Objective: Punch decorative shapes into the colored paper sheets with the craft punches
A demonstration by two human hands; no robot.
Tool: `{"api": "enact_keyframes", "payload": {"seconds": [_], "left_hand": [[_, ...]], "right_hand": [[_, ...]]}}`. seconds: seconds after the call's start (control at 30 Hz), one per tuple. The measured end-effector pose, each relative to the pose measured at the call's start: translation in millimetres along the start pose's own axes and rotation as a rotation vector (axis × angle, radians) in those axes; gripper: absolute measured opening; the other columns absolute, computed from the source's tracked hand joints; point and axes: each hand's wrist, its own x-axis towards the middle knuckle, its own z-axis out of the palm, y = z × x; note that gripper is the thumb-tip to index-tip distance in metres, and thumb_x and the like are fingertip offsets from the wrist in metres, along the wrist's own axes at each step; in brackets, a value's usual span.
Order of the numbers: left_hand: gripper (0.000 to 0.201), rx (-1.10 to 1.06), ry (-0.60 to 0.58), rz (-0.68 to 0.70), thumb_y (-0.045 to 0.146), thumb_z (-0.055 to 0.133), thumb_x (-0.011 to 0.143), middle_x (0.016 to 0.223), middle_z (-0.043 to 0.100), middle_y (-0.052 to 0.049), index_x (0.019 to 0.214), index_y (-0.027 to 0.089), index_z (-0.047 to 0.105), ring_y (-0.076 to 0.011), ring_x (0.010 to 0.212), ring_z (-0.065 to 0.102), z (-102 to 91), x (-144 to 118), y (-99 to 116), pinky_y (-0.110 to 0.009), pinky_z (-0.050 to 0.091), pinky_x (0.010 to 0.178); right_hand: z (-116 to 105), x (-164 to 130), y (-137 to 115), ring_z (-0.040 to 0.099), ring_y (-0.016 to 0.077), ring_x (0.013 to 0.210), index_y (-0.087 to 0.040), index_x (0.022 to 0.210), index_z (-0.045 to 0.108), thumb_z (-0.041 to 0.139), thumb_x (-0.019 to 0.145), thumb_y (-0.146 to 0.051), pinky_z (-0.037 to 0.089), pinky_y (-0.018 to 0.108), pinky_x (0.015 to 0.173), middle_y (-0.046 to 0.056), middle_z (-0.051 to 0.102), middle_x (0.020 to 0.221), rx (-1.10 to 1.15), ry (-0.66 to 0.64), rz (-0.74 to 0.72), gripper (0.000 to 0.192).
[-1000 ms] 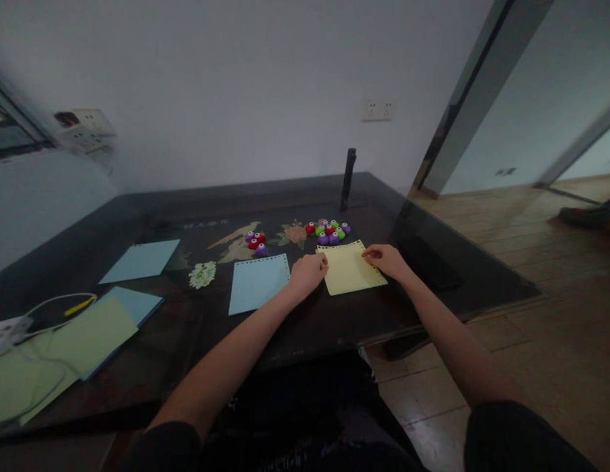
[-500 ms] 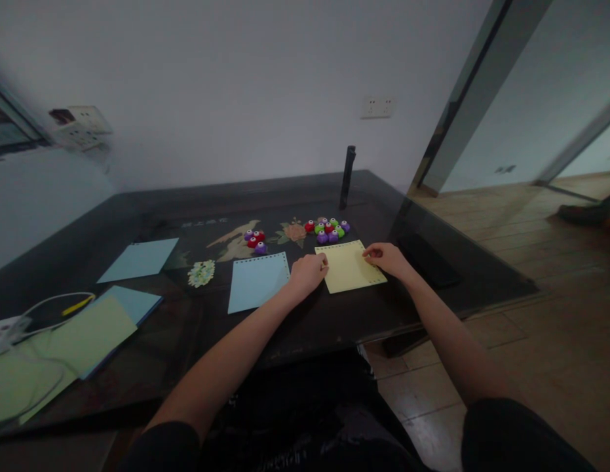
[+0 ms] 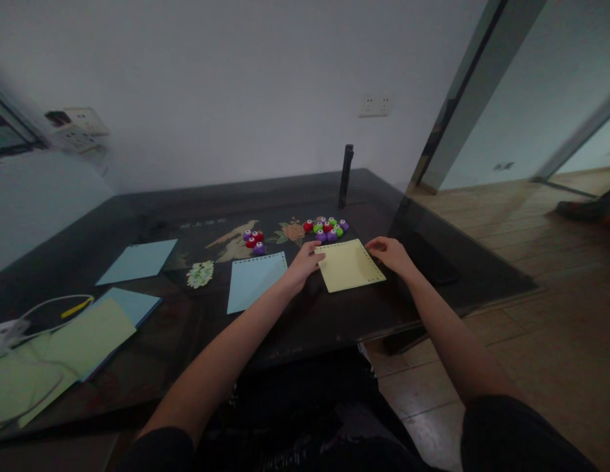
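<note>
A yellow paper sheet [image 3: 348, 267] with punched holes along its edges lies on the dark table [image 3: 309, 314]. My left hand [image 3: 305, 259] pinches its left top corner. My right hand [image 3: 390, 252] holds its right top corner. The sheet's far edge looks slightly lifted off the table. A light blue punched sheet [image 3: 255, 280] lies just left of my left hand. Beyond the yellow sheet sits a cluster of small red, green and purple punches [image 3: 328, 229], with a smaller group [image 3: 254, 240] further left.
A black upright cylinder [image 3: 344, 176] stands at the back. More blue sheets [image 3: 137, 260] and green sheets [image 3: 83, 337] lie at the left, with a white cable [image 3: 34, 314] and a small floral piece [image 3: 200, 274]. The table's right edge borders a wooden floor [image 3: 531, 295].
Both hands shifted toward the far corners of the yellow sheet, and the sheet turned a little, its far edge rising. The view moved slightly.
</note>
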Motion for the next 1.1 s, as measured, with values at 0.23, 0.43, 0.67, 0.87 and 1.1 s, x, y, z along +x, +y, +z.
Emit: {"api": "enact_keyframes", "payload": {"seconds": [0.23, 0.43, 0.67, 0.87, 1.1], "left_hand": [[0.036, -0.101, -0.073, -0.136, 0.02, 0.047, 0.084, 0.13, 0.051, -0.009, 0.119, 0.024, 0.043, -0.0175, 0.121, 0.048, -7.0, -7.6, 12.5, -0.029, 0.051, 0.083], [0.035, -0.012, -0.108, -0.115, 0.024, 0.045, 0.088, 0.132, 0.052, -0.009, 0.123, 0.025, 0.041, -0.0165, 0.119, 0.051, -9.1, -6.6, 10.7, -0.028, 0.051, 0.082], [0.042, 0.089, -0.086, -0.066, 0.025, 0.051, 0.084, 0.138, 0.046, -0.012, 0.126, 0.023, 0.042, -0.0208, 0.119, 0.05, -7.5, -6.8, 11.2, -0.03, 0.051, 0.081], [0.041, 0.437, 0.041, 0.301, 0.019, 0.054, 0.08, 0.132, 0.051, -0.011, 0.121, 0.018, 0.051, -0.0224, 0.115, 0.053, -43.8, -8.0, 20.3, -0.035, 0.047, 0.091], [0.023, 1.051, 0.206, 0.476, 0.019, 0.048, 0.082, 0.113, 0.062, -0.006, 0.1, 0.022, 0.063, -0.0223, 0.112, 0.053, -157.6, -18.7, -6.5, -0.038, 0.038, 0.102]], "right_hand": [[0.4, -1.7, -0.3, 0.062, 0.016, 0.071, -0.016, 0.081, 0.067, 0.058, 0.073, -0.017, 0.05, 0.021, 0.048, 0.007, 0.068, 0.081, 0.122, -0.038, 0.008, 0.012], [2.7, -0.7, 1.2, 0.063, 0.0153, 0.069, -0.015, 0.08, 0.067, 0.058, 0.073, -0.017, 0.051, 0.021, 0.048, 0.007, 0.068, 0.079, 0.174, -0.028, -0.001, 0.011], [2.4, -0.6, 2.5, 0.063, 0.0168, 0.072, -0.015, 0.081, 0.067, 0.055, 0.072, -0.016, 0.05, 0.022, 0.05, 0.007, 0.069, 0.08, 0.09, -0.028, 0.01, 0.015], [-4.5, 0.9, -8.1, 0.063, 0.0174, 0.07, -0.016, 0.082, 0.068, 0.056, 0.073, -0.023, 0.049, 0.027, 0.06, 0.006, 0.069, 0.079, 0.006, 0.046, -0.07, 0.016], [21.4, -2.2, -83.2, 0.062, 0.0174, 0.078, -0.019, 0.084, 0.069, 0.056, 0.078, -0.024, 0.047, 0.028, 0.07, 0.005, 0.07, 0.087, 0.02, -0.133, -0.359, 0.015]]}}
